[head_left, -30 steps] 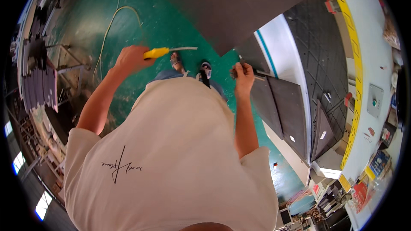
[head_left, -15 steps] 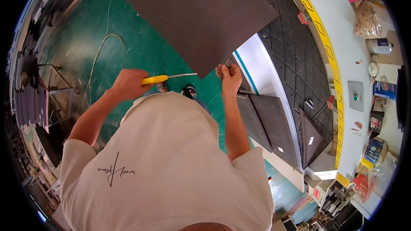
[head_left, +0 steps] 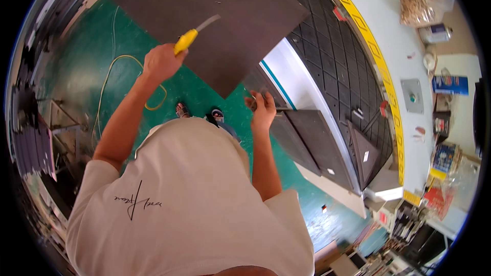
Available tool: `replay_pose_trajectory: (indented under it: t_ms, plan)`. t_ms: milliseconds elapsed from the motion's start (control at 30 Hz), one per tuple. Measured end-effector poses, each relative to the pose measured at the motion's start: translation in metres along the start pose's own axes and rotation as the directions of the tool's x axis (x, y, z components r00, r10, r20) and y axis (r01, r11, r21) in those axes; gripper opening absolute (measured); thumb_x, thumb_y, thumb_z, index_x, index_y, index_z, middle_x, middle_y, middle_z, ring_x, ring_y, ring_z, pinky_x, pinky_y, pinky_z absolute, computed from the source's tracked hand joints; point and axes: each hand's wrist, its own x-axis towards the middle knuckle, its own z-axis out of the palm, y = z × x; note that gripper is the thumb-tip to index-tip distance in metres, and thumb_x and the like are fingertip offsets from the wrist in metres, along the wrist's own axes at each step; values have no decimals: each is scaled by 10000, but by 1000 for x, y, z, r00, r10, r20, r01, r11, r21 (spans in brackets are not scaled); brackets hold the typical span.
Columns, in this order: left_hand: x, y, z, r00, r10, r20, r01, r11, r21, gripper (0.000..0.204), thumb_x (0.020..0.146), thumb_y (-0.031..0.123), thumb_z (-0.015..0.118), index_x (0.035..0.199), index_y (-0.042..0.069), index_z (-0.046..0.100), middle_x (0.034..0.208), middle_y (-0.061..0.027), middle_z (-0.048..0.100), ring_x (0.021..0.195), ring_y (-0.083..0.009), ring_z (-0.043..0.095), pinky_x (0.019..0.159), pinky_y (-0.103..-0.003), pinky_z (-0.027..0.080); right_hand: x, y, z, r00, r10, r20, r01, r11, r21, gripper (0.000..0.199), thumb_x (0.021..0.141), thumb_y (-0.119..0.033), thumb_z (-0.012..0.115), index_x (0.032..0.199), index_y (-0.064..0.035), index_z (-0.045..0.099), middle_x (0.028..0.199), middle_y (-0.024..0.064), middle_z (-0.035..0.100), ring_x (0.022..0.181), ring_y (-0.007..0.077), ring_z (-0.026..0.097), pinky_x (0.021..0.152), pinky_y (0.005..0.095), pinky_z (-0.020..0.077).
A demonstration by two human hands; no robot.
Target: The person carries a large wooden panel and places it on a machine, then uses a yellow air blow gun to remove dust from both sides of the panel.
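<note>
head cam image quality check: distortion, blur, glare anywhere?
Head view: strong fisheye, the yellow striped edge bows toward the rim, black vignette in the corners; left rim smeared and blurred around the dark racks; the white surface at upper right is bright, nearly washed out; centre is sharp, with the left hand and its yellow-handled tool crisp against the dark sheet.

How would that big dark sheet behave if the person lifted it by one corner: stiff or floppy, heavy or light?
The dark sheet looks thin, wide and flat, so it would probably bend or sag somewhat when lifted by a corner. Its matte surface suggests it is not slippery. Being so large, it is likely awkward for the right hand alone, with the left hand holding a yellow-handled tool.
</note>
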Motion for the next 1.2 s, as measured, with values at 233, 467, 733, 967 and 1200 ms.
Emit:
replay_pose_trajectory:
  t_ms: [233, 467, 733, 967, 1200]
  plan:
    - [-72, -24, -38, 696, 286, 659, -330, 942, -61, 506, 914, 549, 598, 926, 68, 754, 821, -180, 717, 802, -396, 692, 726, -502, 543, 15, 4, 13, 995, 89, -35, -90, 996, -25, 240, 1007, -94, 631, 1207, 4, 540, 1066, 174, 710, 831, 264, 730, 676, 345, 621]
    - [3, -174, -55, 959, -277, 50, 275, 960, 48, 426, 938, 460, 605, 976, 60, 747, 917, -175, 740, 894, -389, 701, 780, -512, 550, 32, 8, 118, 980, 110, 166, -76, 978, -194, 216, 1033, -118, 609, 1180, 27, 545, 1048, 178, 698, 857, 275, 734, 705, 357, 636]
    - [51, -319, -70, 936, -286, 206, 327, 921, -210, 431, 912, 470, 677, 900, 47, 759, 705, -147, 699, 648, -297, 686, 619, -469, 530, 50, 64, 272, 940, 215, 265, -127, 941, -312, 221, 1028, -168, 628, 1152, 2, 561, 1046, 167, 689, 897, 291, 727, 747, 367, 624]
    - [53, -366, -104, 877, 45, 478, 109, 951, -290, 452, 875, 492, 664, 899, 51, 762, 787, -156, 731, 742, -344, 713, 703, -475, 559, 95, 99, 443, 952, 222, 209, -154, 942, -299, 191, 1044, -147, 574, 1148, 7, 529, 1058, 180, 683, 898, 310, 722, 742, 392, 634]
    - [148, -483, -179, 903, -323, 282, 397, 878, -266, 430, 892, 483, 676, 978, 69, 758, 891, -183, 741, 877, -381, 708, 771, -493, 543, 113, 132, 590, 884, 258, 390, -98, 918, -385, 158, 1046, -147, 568, 1121, -12, 534, 1028, 173, 691, 876, 287, 721, 738, 374, 628]
